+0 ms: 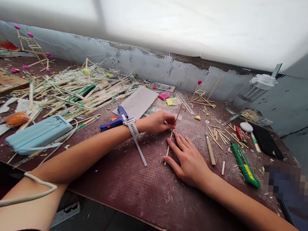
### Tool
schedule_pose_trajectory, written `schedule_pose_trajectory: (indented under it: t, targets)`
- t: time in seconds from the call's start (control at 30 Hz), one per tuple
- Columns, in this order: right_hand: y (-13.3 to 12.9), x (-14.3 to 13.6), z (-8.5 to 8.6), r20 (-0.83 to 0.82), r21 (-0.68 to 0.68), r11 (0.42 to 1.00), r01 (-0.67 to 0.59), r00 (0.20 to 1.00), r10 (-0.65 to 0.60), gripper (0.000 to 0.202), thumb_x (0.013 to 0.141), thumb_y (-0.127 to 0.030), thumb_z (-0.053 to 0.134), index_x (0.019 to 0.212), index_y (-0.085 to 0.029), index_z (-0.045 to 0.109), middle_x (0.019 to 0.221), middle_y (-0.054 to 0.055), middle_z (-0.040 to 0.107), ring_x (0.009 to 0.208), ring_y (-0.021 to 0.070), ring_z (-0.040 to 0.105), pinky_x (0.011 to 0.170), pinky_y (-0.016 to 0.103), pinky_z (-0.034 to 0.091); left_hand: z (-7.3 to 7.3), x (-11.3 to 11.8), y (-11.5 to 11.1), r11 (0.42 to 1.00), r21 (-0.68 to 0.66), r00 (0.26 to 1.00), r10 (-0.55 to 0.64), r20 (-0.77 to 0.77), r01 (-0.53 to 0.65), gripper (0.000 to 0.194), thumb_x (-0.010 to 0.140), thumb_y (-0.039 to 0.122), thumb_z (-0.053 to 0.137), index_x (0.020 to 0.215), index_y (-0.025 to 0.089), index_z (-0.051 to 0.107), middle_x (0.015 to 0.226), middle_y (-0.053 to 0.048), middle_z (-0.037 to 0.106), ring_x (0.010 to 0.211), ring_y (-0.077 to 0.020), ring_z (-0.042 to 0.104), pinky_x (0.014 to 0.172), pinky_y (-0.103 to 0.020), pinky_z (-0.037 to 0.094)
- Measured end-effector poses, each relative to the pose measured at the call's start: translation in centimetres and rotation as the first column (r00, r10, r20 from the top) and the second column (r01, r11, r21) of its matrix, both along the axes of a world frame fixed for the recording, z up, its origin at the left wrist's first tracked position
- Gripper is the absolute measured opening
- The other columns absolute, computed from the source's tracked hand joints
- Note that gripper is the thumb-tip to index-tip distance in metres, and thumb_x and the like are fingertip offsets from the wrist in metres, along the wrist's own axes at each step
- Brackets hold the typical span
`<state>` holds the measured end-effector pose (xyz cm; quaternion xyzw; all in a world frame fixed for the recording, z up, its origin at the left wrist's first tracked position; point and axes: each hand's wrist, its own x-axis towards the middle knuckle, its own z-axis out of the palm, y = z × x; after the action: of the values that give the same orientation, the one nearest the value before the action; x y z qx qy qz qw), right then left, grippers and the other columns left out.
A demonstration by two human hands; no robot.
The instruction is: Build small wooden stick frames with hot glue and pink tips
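Observation:
A thin wooden stick [168,151] lies lengthwise on the dark red table. My left hand [160,122], with curled fingers, pinches the stick towards its far end. My right hand [189,158] rests flat with fingers spread, its fingertips touching the near half. Beside my left wrist is a blue glue gun [120,119], partly hidden by the watch, and a clear glue stick [140,152] sticks out past the forearm. To the right of my right hand lie a tan wooden-handled tool [210,149], a short stick piece [223,168] and a green utility knife [243,165].
Bamboo sticks [91,95] pile up at the left, near a light blue case [39,134]. A white board [139,101] and a small stick frame [201,96] stand towards the wall. A clear-plastic container [259,87] is at the right. A cable [17,199] crosses my left arm.

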<state>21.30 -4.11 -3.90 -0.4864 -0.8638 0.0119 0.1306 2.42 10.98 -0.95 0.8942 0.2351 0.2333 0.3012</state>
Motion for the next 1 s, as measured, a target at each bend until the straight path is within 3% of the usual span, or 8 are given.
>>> schedule_pose_trajectory:
  t: [0.17,0.5,1.0]
  targets:
    - [0.05,0.04,-0.01,0.006,0.005,1.0,-0.007,1.0,0.007,0.068,0.104,-0.058,0.05,0.151,-0.01,0.058,0.163,0.026,0.045,0.153,0.0401,0.043,0.124,0.062,0.038,0.03,0.0,-0.05,1.0,0.003,1.0,0.0,0.001,0.0,0.007,0.09,0.017,0.069,0.083,0.016,0.068,0.078,-0.001,0.072,0.071,-0.0123,0.061,0.071,-0.025,0.046]
    - [-0.04,0.08,-0.15,-0.018,-0.006,1.0,0.003,1.0,-0.003,0.068,0.104,-0.058,0.05,0.154,-0.012,0.055,0.164,0.024,0.044,0.155,0.0383,0.04,0.126,0.062,0.035,-0.17,0.07,0.01,1.0,0.018,1.0,0.002,0.018,-0.002,0.011,0.09,0.023,0.07,0.081,0.016,0.068,0.076,-0.001,0.071,0.068,-0.0126,0.06,0.068,-0.025,0.046]
    - [0.02,0.07,-0.16,-0.018,0.004,1.0,-0.001,1.0,0.001,0.067,0.104,-0.06,0.049,0.152,-0.014,0.057,0.164,0.022,0.046,0.154,0.0384,0.042,0.125,0.062,0.036,-0.35,0.02,-0.13,1.0,0.002,1.0,0.018,0.009,-0.018,0.007,0.09,0.02,0.07,0.083,0.016,0.069,0.081,-0.003,0.075,0.071,-0.0127,0.064,0.071,-0.025,0.049]
